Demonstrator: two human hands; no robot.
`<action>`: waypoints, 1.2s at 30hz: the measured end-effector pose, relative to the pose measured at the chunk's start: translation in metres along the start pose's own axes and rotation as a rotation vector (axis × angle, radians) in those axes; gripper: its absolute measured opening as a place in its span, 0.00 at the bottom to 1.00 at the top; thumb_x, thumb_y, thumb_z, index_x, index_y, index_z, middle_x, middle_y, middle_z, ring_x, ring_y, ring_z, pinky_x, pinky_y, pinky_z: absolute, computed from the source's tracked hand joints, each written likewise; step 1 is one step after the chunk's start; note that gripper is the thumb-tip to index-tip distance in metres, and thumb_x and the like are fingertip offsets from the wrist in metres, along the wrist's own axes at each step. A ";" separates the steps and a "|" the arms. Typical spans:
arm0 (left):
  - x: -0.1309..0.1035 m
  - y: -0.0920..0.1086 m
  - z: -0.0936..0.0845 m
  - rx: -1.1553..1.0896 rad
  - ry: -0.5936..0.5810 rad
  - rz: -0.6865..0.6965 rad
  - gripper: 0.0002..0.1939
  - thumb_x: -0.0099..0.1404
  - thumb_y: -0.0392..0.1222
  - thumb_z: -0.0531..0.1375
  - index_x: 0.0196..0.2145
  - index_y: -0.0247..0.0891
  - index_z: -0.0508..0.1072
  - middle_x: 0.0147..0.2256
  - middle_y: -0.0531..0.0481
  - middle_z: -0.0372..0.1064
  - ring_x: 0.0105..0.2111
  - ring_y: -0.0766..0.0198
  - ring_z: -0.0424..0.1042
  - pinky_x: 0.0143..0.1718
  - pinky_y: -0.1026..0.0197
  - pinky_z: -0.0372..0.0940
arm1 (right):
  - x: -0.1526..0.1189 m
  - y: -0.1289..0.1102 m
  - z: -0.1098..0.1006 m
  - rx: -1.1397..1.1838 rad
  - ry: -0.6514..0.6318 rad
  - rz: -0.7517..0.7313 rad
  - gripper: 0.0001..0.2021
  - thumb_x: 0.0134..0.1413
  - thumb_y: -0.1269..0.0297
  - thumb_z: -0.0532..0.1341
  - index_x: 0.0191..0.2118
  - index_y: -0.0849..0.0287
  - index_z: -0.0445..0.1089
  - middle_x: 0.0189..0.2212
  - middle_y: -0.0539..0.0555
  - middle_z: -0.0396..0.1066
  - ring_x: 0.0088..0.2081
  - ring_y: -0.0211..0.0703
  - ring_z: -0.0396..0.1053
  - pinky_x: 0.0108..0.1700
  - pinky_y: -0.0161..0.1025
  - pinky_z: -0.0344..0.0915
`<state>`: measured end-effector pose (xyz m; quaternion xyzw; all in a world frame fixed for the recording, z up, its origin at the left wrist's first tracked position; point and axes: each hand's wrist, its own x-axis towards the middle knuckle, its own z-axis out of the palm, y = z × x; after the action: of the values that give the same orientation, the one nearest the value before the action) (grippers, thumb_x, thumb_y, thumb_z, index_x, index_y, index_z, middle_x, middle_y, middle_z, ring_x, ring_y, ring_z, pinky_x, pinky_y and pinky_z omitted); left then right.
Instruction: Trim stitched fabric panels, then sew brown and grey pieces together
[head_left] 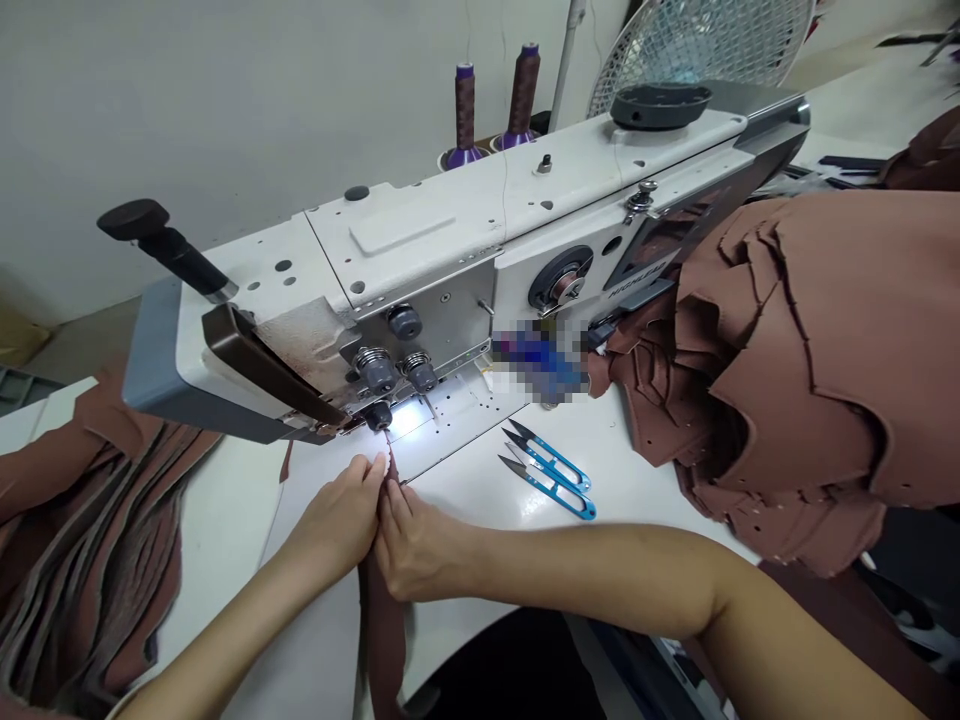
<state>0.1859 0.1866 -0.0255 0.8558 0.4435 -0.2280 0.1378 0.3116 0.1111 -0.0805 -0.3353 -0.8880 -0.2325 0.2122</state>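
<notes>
My left hand and my right hand meet in front of the needle area of a white sewing machine. Between them runs a strip of reddish-brown leather, which hangs down over the table's front edge. Its far end reaches under the machine's head, where a lamp lights the plate. Both hands have their fingers closed on the strip close to the presser foot, which is mostly hidden. To the right of my hands lie two blue thread snips, blades pointing left.
Stacked brown leather pieces cover the table's right side. More leather pieces are piled at the left. Two brown thread cones stand behind the machine, near a white fan. A black lever juts from the machine's left end.
</notes>
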 end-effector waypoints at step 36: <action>-0.012 -0.003 0.016 -0.242 0.066 -0.046 0.29 0.64 0.31 0.44 0.62 0.34 0.51 0.46 0.42 0.60 0.42 0.60 0.67 0.44 0.58 0.62 | -0.004 -0.001 0.004 0.053 0.135 0.054 0.11 0.51 0.78 0.52 0.34 0.78 0.71 0.36 0.77 0.73 0.39 0.63 0.74 0.36 0.54 0.71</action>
<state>0.1731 0.1730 -0.0337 0.8295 0.4918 -0.1475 0.2199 0.3130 0.1107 -0.0864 -0.3369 -0.8681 -0.2252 0.2866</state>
